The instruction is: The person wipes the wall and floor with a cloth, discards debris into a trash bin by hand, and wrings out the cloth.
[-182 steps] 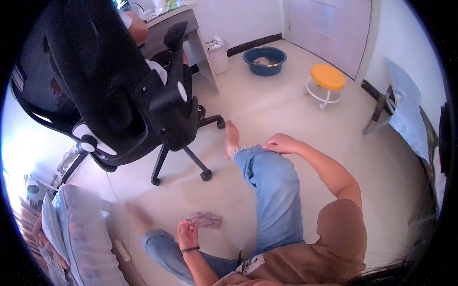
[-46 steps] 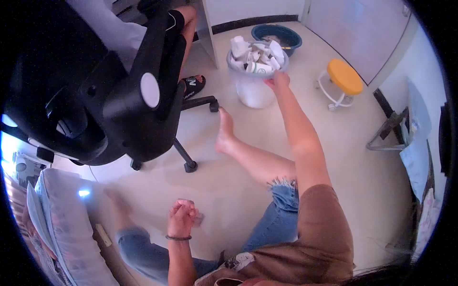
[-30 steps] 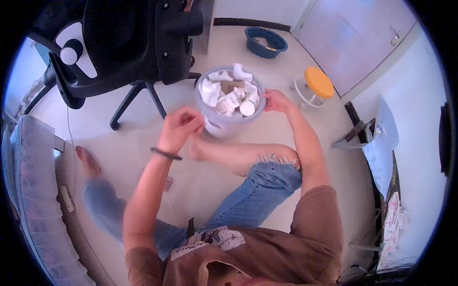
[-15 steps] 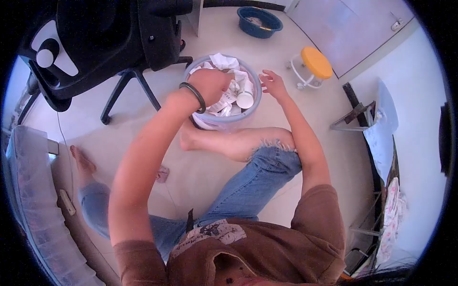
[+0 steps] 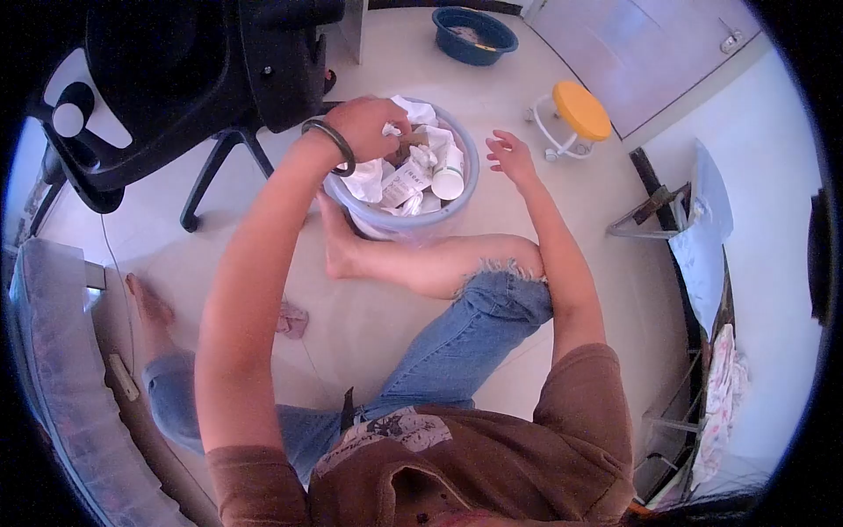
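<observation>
A round waste bin with a grey-blue rim (image 5: 470,189) stands on the floor in front of my bent leg. It is heaped with crumpled white paper, a printed white packet (image 5: 405,183), a white cylindrical container (image 5: 449,174) and a brown piece (image 5: 413,140). Above the bin's left side, my left hand (image 5: 369,127), with a dark bangle at the wrist, is closed. A small crumpled white tissue (image 5: 391,130) shows between its thumb and fingers. Just right of the rim, my right hand (image 5: 510,157) hangs in the air, fingers apart and holding nothing.
A black office chair (image 5: 176,97) stands close on the left. Behind are a blue-green basin (image 5: 475,44) and a yellow-topped stool (image 5: 580,111) near the door. A pinkish cloth (image 5: 292,321) lies on the floor between my legs. Folding furniture (image 5: 698,220) leans along the right wall.
My left hand has moved left from over the bin's middle, and a white tissue now shows in its fingers. My right hand has shifted slightly right, away from the rim.
</observation>
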Action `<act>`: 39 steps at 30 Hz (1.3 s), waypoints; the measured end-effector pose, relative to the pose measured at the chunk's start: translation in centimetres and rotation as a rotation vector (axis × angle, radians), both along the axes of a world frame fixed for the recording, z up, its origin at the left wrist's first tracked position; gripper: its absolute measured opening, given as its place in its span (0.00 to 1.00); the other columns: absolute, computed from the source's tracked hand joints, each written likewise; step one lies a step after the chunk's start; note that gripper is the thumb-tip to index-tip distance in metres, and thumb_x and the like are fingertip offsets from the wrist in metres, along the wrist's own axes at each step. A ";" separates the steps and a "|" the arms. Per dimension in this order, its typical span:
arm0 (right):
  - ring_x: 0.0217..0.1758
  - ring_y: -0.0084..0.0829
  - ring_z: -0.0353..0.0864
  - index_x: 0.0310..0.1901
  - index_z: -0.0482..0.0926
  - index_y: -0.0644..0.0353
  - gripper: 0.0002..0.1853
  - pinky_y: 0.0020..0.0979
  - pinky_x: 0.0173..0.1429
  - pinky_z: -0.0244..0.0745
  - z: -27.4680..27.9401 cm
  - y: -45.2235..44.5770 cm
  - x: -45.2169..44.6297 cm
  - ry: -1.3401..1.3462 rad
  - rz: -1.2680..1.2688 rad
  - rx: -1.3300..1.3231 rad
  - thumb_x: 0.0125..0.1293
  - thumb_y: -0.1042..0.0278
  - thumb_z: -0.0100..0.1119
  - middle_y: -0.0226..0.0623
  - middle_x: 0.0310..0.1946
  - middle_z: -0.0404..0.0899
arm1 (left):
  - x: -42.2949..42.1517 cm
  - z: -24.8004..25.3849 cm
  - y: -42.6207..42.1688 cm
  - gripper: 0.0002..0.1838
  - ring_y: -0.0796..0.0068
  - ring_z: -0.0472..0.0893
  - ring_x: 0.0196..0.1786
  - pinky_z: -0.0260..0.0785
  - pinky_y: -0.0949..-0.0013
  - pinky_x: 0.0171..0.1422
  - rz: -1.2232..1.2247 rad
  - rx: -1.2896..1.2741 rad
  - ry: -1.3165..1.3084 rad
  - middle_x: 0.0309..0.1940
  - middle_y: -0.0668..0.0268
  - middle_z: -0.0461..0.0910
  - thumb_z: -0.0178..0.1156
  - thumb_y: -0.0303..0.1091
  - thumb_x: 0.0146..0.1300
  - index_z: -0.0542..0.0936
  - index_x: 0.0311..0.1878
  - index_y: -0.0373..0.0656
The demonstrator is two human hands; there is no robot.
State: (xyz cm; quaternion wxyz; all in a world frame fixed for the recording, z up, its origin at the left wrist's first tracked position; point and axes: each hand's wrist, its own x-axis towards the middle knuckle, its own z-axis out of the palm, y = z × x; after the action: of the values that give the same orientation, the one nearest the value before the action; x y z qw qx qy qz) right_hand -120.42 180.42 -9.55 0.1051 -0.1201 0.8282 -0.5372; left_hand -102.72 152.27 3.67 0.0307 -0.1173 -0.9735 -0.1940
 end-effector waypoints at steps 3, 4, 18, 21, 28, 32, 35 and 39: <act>0.37 0.29 0.82 0.59 0.70 0.64 0.27 0.29 0.32 0.80 0.2 0.0 0.0 0.019 -0.013 0.006 0.61 0.60 0.63 0.42 0.41 0.79 | 0.2 -1.5 -0.2 0.18 0.57 0.68 0.64 0.60 0.60 0.69 -0.021 -0.229 0.249 0.61 0.58 0.71 0.59 0.36 0.52 0.81 0.48 0.48; 0.37 0.29 0.82 0.59 0.71 0.64 0.27 0.29 0.32 0.80 0.2 -0.1 0.0 0.031 -0.014 -0.005 0.61 0.61 0.63 0.42 0.40 0.79 | 0.2 -1.8 -0.2 0.19 0.56 0.67 0.65 0.59 0.60 0.69 -0.010 -0.236 0.246 0.61 0.58 0.71 0.61 0.37 0.51 0.80 0.49 0.48; 0.40 0.30 0.80 0.42 0.83 0.55 0.10 0.32 0.44 0.75 10.6 -6.1 8.4 0.663 0.279 -0.089 0.58 0.66 0.64 0.33 0.36 0.80 | -3.9 -2.7 -1.0 0.20 0.56 0.75 0.51 0.68 0.60 0.55 0.327 -0.027 0.172 0.44 0.56 0.77 0.71 0.42 0.44 0.79 0.39 0.44; 0.45 0.35 0.76 0.39 0.84 0.53 0.10 0.36 0.50 0.72 9.7 -9.4 8.9 0.981 0.413 0.193 0.53 0.67 0.66 0.32 0.35 0.78 | -4.3 -3.8 -2.3 0.17 0.57 0.76 0.51 0.69 0.61 0.54 0.246 0.044 -0.027 0.45 0.56 0.78 0.70 0.40 0.45 0.81 0.39 0.45; 0.49 0.40 0.73 0.39 0.85 0.50 0.10 0.40 0.54 0.69 6.6 -10.5 6.7 1.086 0.437 0.290 0.54 0.66 0.64 0.34 0.43 0.78 | -3.2 -7.4 -4.7 0.23 0.58 0.71 0.60 0.58 0.62 0.68 0.012 0.104 0.360 0.55 0.57 0.75 0.64 0.34 0.52 0.78 0.54 0.47; 0.53 0.34 0.73 0.41 0.85 0.51 0.09 0.33 0.56 0.69 6.2 -9.6 5.7 0.736 0.363 0.049 0.60 0.62 0.62 0.33 0.47 0.79 | 1.5 -6.4 -4.6 0.28 0.61 0.66 0.66 0.51 0.63 0.73 0.012 0.362 0.337 0.62 0.57 0.70 0.59 0.34 0.59 0.69 0.64 0.47; 0.54 0.28 0.75 0.44 0.84 0.56 0.12 0.29 0.56 0.69 7.3 -8.9 6.4 0.307 0.297 -0.163 0.64 0.61 0.59 0.33 0.48 0.81 | 7.2 -6.0 -4.2 0.27 0.67 0.63 0.69 0.51 0.64 0.73 0.045 0.785 0.196 0.65 0.60 0.66 0.54 0.34 0.66 0.64 0.68 0.45; 0.49 0.25 0.77 0.48 0.81 0.61 0.14 0.28 0.54 0.71 7.7 -8.3 5.7 0.092 0.317 -0.469 0.64 0.64 0.59 0.32 0.46 0.82 | 14.7 -10.4 -6.7 0.28 0.66 0.62 0.70 0.50 0.62 0.73 0.226 1.182 0.168 0.67 0.58 0.64 0.54 0.36 0.67 0.61 0.69 0.43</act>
State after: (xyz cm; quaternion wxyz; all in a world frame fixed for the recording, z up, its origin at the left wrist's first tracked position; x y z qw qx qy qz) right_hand -114.68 172.11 -1.85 0.1192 -0.2933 0.6562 -0.6849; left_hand -88.01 145.56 -6.76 0.1878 0.0090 -0.7017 -0.6872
